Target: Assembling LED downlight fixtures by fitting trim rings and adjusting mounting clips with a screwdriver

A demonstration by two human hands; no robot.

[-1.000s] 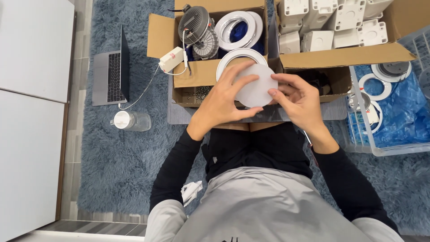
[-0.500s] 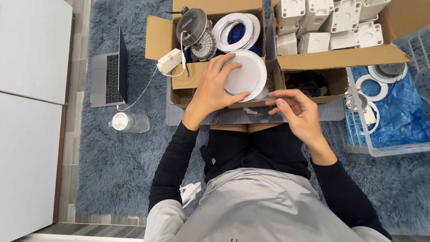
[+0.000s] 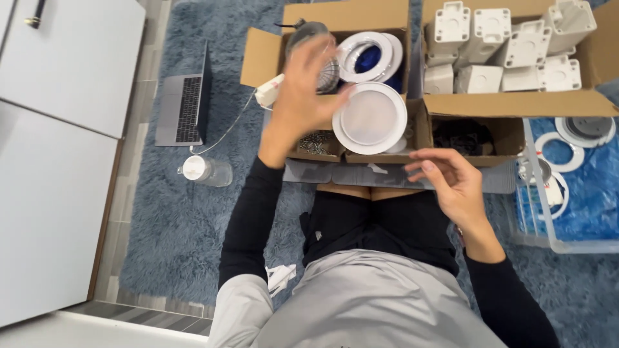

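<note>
A round white downlight disc [image 3: 369, 118] lies flat on the front edge of an open cardboard box [image 3: 263, 58] that holds white trim rings [image 3: 365, 48] and a finned metal lamp body [image 3: 311, 32]. My left hand [image 3: 304, 93] hovers just left of the disc with fingers spread, one fingertip at its rim; it is blurred. My right hand [image 3: 449, 179] hangs over my lap, fingers loosely curled and empty, below the disc and to its right. A small compartment of screws [image 3: 316, 143] sits under my left wrist.
A second cardboard box [image 3: 516, 103] at the right holds several white square housings. A clear bin [image 3: 567, 241] with blue lining and white rings stands far right. A laptop [image 3: 184, 106], a plastic bottle [image 3: 206, 171] and a white cabinet [image 3: 58, 129] sit left on the blue rug.
The disc went from both hands at my chest up to the box edge. My right hand let go and dropped toward my lap; my left hand opened and slid left of the disc.
</note>
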